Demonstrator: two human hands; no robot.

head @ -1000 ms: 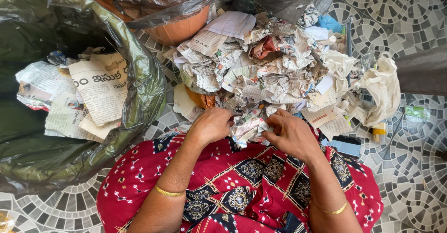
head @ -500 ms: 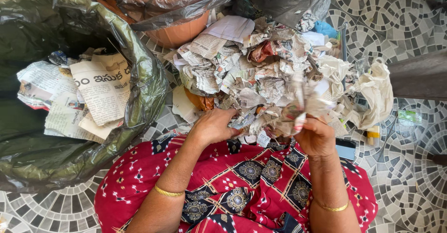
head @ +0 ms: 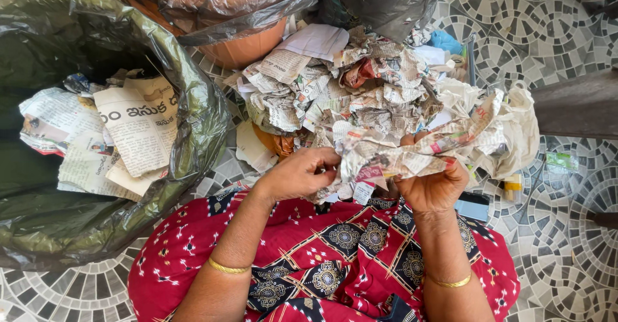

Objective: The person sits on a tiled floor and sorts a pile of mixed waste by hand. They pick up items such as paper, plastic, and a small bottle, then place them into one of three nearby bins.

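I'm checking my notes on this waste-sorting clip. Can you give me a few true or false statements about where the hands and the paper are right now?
1. The right hand holds up a crumpled newspaper sheet. True.
2. The left hand rests inside the green bin bag. False: it is at the near edge of the crumpled paper pile, by the held sheet; the green bin bag lies further left.
3. The green bin bag already holds flat newspaper pieces. True.
4. The floor is plain concrete. False: it is a mosaic tile floor with a fan pattern.
5. An orange tub lined with plastic stands behind the pile. True.
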